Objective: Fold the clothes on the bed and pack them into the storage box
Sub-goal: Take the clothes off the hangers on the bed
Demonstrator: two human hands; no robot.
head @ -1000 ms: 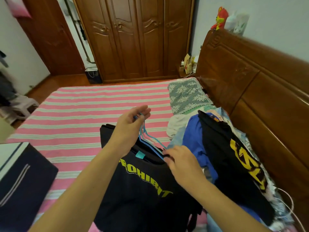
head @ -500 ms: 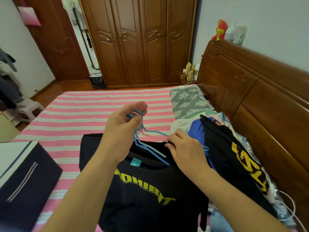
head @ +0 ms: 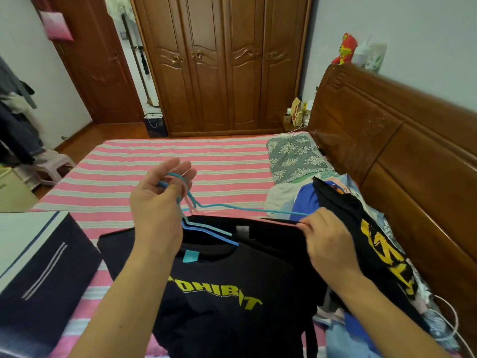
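The black T-shirt [head: 227,288] with yellow lettering lies front-up on the striped bed [head: 154,161], directly in front of me, its collar toward the far side of the bed. A second black garment [head: 273,235] lies just beyond the collar, overlapping the T-shirt's upper edge.

My left hand [head: 157,210] hangs above the T-shirt's collar, fingers curled round the hooks of a bundle of wire hangers [head: 206,229], blue ones plus at least one pink. One blue hanger arm [head: 245,208] runs from that bundle toward my right hand [head: 326,240]. The right hand is closed in a pinch at the upper edge of the second black garment, on the T-shirt's right; I cannot tell whether the pinch also takes the hanger tip.

I judge the step in hand as hanger removal: the garments are being freed before any folding begins. No fold is made on the T-shirt yet.

The next move calls for drawing the hangers clear of the necklines without stretching the collars, then setting the bundle aside and flattening the T-shirt for folding.

To the right of the T-shirt, against the wooden headboard [head: 413,151], lies the pile of unfolded clothes [head: 343,200]. To the T-shirt's left stands the dark storage box [head: 44,275], touching the bed's edge. I cannot see its interior.
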